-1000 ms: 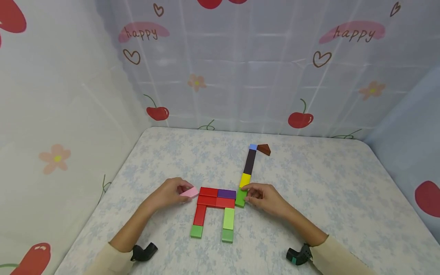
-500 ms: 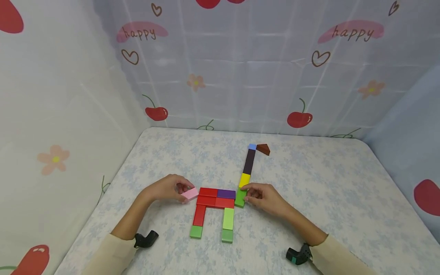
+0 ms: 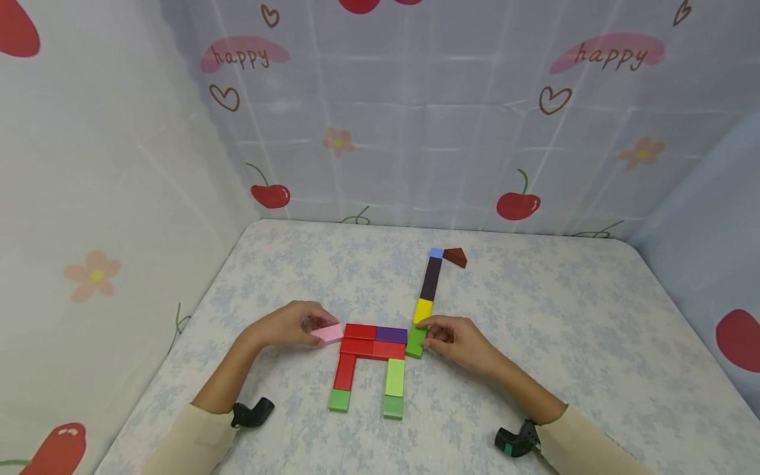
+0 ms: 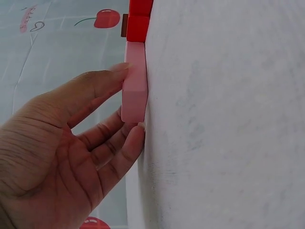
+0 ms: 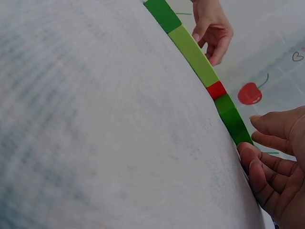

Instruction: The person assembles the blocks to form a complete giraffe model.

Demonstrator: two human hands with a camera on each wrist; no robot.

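Observation:
Thumb and fingers of my left hand pinch a pink block, whose end meets the red blocks in the left wrist view. My right hand holds the right side of a green block, fingertips at its edges. Above that green block, a yellow block, a dark block and a small light blue block line up, slanting away. Between the hands lie a red block with other red ones, a purple block and two leg-like columns.
The left column has a red block above a green piece. A light green block and another green piece form the right one. Beside the light blue block lies a brown wedge. A patterned curtain rises behind the table.
My left hand has shifted slightly away from me, and its wrist has risen. The pink block has turned a little at the red blocks' left end. My right hand stays put.

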